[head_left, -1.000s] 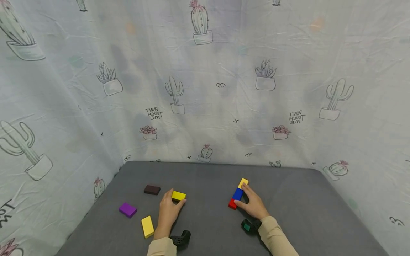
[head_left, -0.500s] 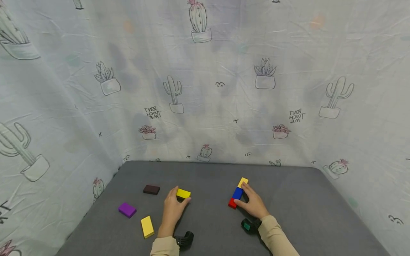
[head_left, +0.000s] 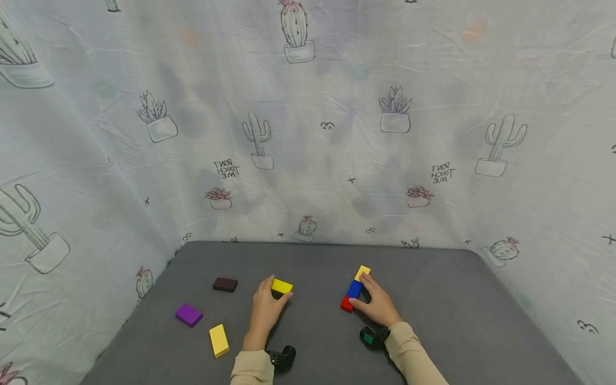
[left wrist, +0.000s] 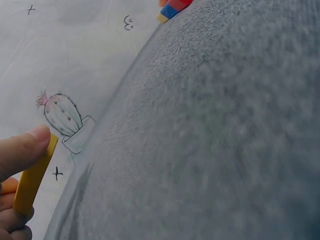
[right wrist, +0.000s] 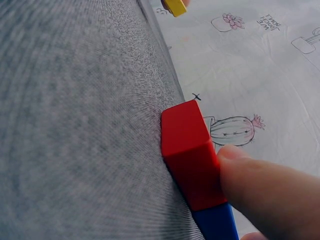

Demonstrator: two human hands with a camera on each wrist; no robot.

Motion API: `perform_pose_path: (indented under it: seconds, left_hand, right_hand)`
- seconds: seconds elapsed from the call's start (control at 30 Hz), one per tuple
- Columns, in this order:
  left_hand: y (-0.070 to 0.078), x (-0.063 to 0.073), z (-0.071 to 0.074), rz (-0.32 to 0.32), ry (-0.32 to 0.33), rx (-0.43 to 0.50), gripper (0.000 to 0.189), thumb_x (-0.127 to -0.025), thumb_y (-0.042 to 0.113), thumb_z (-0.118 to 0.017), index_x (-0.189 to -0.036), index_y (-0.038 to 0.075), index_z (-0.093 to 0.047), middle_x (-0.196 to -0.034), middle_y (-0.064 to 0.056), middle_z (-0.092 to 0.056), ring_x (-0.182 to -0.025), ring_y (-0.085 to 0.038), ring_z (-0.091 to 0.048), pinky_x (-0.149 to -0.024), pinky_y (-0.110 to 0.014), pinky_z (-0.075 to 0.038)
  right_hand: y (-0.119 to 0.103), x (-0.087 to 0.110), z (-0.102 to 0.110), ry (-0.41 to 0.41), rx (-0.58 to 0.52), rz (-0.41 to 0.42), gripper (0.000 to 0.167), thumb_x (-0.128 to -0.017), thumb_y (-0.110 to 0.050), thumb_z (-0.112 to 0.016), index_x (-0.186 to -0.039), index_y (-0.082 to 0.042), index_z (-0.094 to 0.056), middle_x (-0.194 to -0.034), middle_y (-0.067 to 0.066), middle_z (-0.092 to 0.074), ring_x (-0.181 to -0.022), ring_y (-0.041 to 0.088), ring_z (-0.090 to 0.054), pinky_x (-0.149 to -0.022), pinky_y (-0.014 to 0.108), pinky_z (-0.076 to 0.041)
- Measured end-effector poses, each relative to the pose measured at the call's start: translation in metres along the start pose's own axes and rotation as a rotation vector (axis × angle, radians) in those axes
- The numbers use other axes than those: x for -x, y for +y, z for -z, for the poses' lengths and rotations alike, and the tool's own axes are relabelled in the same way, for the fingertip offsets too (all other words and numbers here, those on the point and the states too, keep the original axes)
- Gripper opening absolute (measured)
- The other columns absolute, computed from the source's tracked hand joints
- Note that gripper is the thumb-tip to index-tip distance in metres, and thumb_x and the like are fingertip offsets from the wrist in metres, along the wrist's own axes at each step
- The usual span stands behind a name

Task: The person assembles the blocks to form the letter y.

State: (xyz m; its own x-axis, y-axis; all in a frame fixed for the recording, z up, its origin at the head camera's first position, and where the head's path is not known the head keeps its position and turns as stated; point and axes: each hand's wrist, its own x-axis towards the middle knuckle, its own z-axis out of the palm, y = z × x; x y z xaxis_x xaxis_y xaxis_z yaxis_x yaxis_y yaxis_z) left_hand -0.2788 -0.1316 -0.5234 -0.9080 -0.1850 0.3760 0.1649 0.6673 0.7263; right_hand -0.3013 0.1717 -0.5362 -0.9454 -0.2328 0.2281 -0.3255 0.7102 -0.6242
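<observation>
My left hand (head_left: 267,307) pinches a yellow block (head_left: 282,286) between thumb and fingers. The left wrist view shows this yellow block (left wrist: 35,175) held on edge between thumb and fingertips. At the right, a short row lies on the table: a red block (head_left: 346,303) nearest, a blue block (head_left: 354,289) in the middle, a second yellow block (head_left: 362,273) farthest. Alongside the row, my right hand (head_left: 380,305) rests with thumb and fingers spread, thumb by the red block, fingertips by the yellow one. In the right wrist view the thumb touches the red block's (right wrist: 192,160) side.
On the left of the grey table (head_left: 308,331) lie a dark brown block (head_left: 225,284), a purple block (head_left: 189,315) and a pale yellow block (head_left: 218,340), apart from each other. A cactus-print curtain (head_left: 327,160) stands behind the table's far edge.
My left hand has moved right and slightly away with the yellow block, towards the row. The right hand and the row of blocks stay in place; the view has shifted a little.
</observation>
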Motion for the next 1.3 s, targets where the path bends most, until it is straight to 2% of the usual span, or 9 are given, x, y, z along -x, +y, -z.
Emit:
perform_pose_path:
  seconds: [0.13,0.27,0.63,1.07,1.3]
  left_hand:
    - [0.004,-0.004,-0.004,0.025,-0.045,0.013,0.072,-0.078,0.025,-0.078,-0.135,-0.005,-0.047,-0.134,-0.026,-0.049,-0.121,-0.043,-0.049,-0.097,-0.055,-0.044]
    - [0.009,-0.005,-0.009,0.019,-0.067,0.017,0.072,-0.078,0.027,-0.078,-0.135,-0.004,-0.047,-0.134,-0.025,-0.050,-0.121,-0.041,-0.050,-0.097,-0.053,-0.045]
    - [0.025,-0.005,-0.024,-0.004,-0.093,0.065,0.072,-0.077,0.027,-0.078,-0.135,-0.002,-0.048,-0.133,-0.022,-0.051,-0.121,-0.040,-0.050,-0.097,-0.052,-0.046]
    - [0.043,-0.002,-0.046,-0.019,-0.148,0.085,0.072,-0.077,0.028,-0.079,-0.135,-0.002,-0.048,-0.133,-0.022,-0.051,-0.121,-0.039,-0.051,-0.097,-0.052,-0.046]
    - [0.049,-0.001,-0.058,-0.041,-0.154,0.083,0.069,-0.077,0.025,-0.079,-0.133,-0.004,-0.050,-0.131,-0.023,-0.053,-0.119,-0.039,-0.052,-0.098,-0.053,-0.045]
  right_hand:
    - [0.000,0.001,0.000,0.000,0.000,-0.002,0.080,-0.084,-0.042,-0.068,-0.145,-0.001,-0.036,-0.151,0.020,-0.032,-0.136,0.043,-0.033,-0.107,0.060,-0.031]
    - [0.001,0.001,0.000,-0.003,-0.006,-0.005,0.080,-0.084,-0.043,-0.068,-0.145,-0.001,-0.037,-0.151,0.020,-0.032,-0.136,0.042,-0.033,-0.107,0.060,-0.031]
    - [0.005,0.001,-0.002,0.018,0.002,0.021,0.080,-0.084,-0.044,-0.068,-0.144,0.000,-0.037,-0.151,0.019,-0.033,-0.136,0.041,-0.035,-0.107,0.058,-0.032]
    - [0.001,0.000,-0.002,0.009,0.036,0.005,0.082,-0.085,-0.047,-0.066,-0.144,0.000,-0.037,-0.151,0.020,-0.032,-0.136,0.041,-0.034,-0.107,0.058,-0.032]
    - [0.001,-0.001,-0.002,0.011,0.021,-0.006,0.081,-0.084,-0.045,-0.067,-0.144,0.001,-0.037,-0.151,0.020,-0.033,-0.136,0.041,-0.034,-0.108,0.058,-0.031]
